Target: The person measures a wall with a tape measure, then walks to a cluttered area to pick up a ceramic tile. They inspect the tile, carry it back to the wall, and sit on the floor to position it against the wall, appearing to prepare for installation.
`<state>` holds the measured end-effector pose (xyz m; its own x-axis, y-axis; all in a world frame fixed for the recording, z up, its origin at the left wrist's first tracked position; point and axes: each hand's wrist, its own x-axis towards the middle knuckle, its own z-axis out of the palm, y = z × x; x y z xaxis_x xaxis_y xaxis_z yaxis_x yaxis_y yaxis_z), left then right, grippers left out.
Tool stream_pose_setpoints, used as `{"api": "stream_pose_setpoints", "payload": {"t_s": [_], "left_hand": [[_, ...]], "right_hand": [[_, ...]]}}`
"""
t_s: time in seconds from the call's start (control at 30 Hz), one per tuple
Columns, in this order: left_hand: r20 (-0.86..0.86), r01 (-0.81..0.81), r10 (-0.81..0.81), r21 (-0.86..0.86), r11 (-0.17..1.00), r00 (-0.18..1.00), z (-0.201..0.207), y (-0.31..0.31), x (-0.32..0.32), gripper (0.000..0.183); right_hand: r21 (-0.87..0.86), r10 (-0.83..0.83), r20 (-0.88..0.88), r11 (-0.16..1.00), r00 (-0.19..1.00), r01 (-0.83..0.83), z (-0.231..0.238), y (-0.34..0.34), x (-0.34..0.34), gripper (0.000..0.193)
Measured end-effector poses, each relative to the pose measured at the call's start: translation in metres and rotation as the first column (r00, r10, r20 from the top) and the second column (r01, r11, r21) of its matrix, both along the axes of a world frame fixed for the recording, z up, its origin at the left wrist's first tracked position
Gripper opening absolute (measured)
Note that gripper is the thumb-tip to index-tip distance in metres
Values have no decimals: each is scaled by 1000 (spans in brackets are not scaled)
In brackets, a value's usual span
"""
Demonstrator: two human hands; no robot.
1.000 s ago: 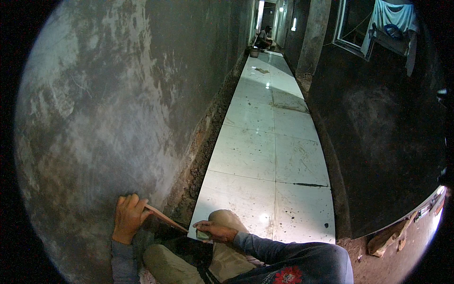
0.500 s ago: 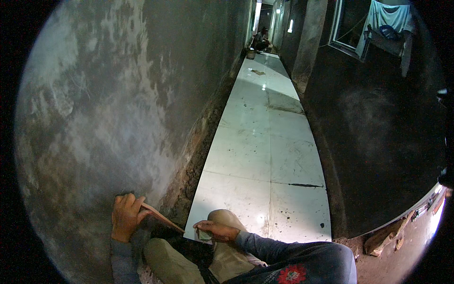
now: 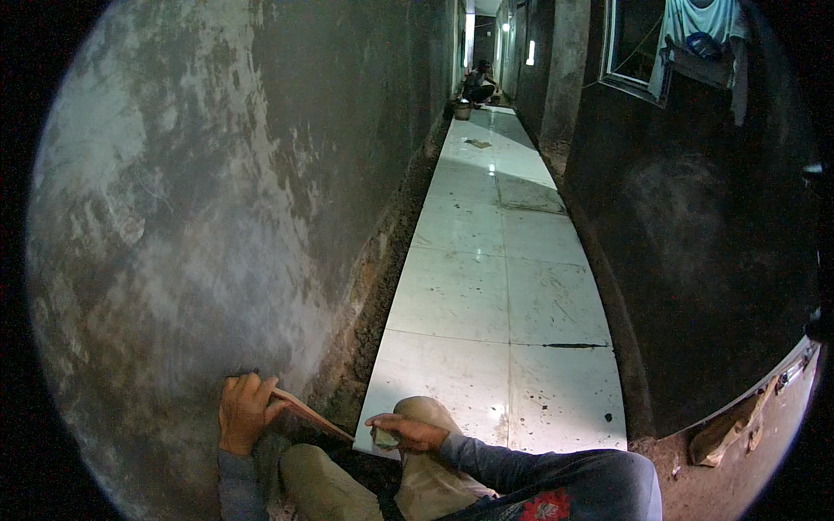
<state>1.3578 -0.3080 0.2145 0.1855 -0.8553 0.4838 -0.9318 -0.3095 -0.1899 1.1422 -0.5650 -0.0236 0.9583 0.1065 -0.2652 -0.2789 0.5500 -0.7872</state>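
Note:
My left hand (image 3: pixel 244 413) is closed around the upper end of a thin reddish-brown strip (image 3: pixel 314 416), close against the left wall. The strip slants down to the near left corner of the white floor tiles (image 3: pixel 443 360); whether it is a wooden lath or a tile's edge I cannot tell. My right hand (image 3: pixel 419 432) rests by my bent knee (image 3: pixel 424 412), its fingers pinching a small pale greenish block (image 3: pixel 385 439) whose kind is unclear. The block is over the near edge of the tiles. Below the strip it is too dark to make out.
A rough dirt gap (image 3: pixel 365 317) runs between the tiles and the left wall (image 3: pixel 191 217). The dark right wall (image 3: pixel 695 260) has a window with hanging cloth (image 3: pixel 699 22). Far down the passage a person (image 3: pixel 479 84) squats beside a bucket (image 3: pixel 462 111). Brown scrap (image 3: pixel 721 437) lies at lower right.
The whole view has shifted a little, so hands and tiles appear farther right and lower. Both hands keep their hold, with little visible movement of the strip or block.

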Motion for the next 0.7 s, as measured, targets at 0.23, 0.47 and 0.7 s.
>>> {"api": "stream_pose_setpoints", "payload": {"t_s": [0.23,0.47,0.7], "left_hand": [[80,7,-9,36,999,997,3,-3,0,54],[62,-9,10,-20,1000,998,2,-5,-6,52],[72,8,-8,5,1000,997,8,-4,-6,52]], "right_hand": [[-104,51,2,993,999,-51,-5,10,16,40],[-47,84,-65,995,994,-87,-24,5,13,41],[-164,49,153,986,987,-23,-36,4,21,41]]}}
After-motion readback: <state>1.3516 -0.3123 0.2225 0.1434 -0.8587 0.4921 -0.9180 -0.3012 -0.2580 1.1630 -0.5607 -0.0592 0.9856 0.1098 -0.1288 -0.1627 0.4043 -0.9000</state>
